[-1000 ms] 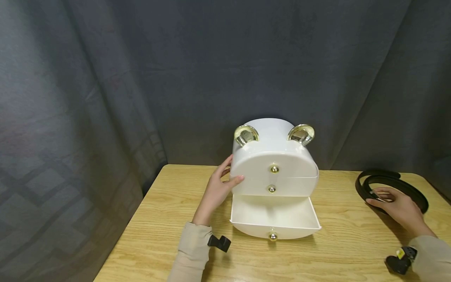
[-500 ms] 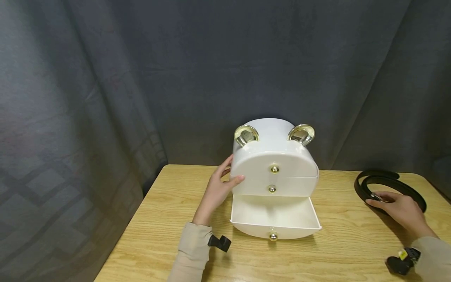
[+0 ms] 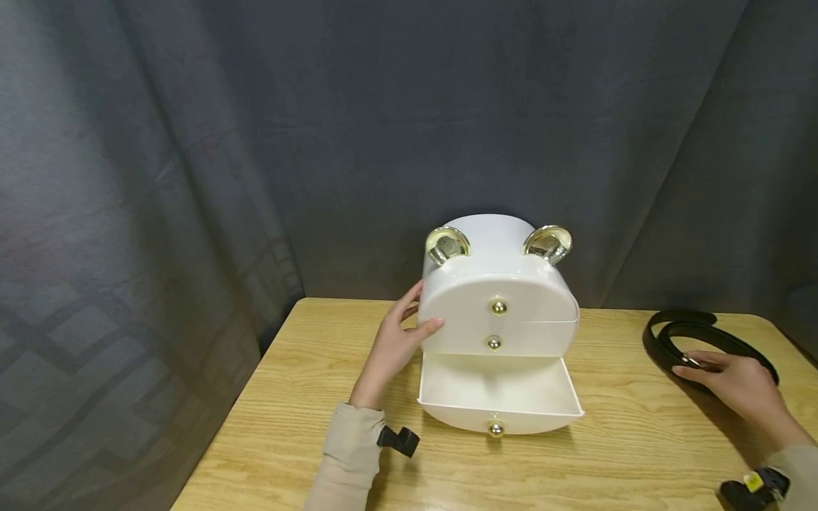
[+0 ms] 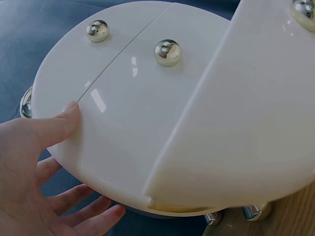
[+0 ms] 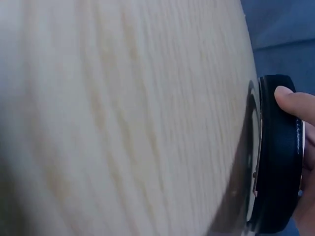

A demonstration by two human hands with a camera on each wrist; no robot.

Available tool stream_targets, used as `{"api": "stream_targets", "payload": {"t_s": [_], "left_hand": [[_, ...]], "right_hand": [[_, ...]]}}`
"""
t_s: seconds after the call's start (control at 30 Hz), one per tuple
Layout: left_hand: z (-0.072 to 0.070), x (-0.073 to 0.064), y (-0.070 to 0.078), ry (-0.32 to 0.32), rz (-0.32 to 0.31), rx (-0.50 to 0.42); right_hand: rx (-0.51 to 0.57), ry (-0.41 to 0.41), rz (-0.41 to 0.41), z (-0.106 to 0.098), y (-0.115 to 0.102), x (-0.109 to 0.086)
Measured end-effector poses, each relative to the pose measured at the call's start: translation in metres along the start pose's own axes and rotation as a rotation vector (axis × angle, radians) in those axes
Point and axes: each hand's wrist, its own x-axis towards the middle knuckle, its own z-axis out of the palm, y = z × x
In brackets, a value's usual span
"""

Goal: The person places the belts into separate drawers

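Note:
A white drawer box (image 3: 492, 245) with gold ears and round gold knobs stands on the table. Its lowest drawer (image 3: 505, 383) is pulled out, with nothing seen inside. My left hand (image 3: 393, 348) rests against the box's left side. In the left wrist view, the thumb lies on the front while the fairly straight fingers reach along the side. At the far right, my right hand (image 3: 735, 380) grips a coiled black belt (image 3: 664, 348) by its buckle (image 3: 689, 360). The right wrist view shows the thumb on the upper edge of the belt (image 5: 278, 162); the other fingers are partly hidden.
The light wooden table (image 3: 626, 426) extends between the box and the belt. A dark grey curtain (image 3: 383, 142) hangs behind it and along the left. Small black cameras sit on both wrists.
My right hand has shifted slightly right and toward the front, and the belt coil has moved a little under it. The left hand and box stay put.

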Motion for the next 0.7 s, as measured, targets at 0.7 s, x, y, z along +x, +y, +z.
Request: {"api": "stream_targets", "payload": {"t_s": [0.7], "left_hand": [[0.000,0.000,0.000,-0.004,0.012,0.000]], "right_hand": [[0.128,0.087,-0.011,-0.016,-0.038,-0.039]]}}
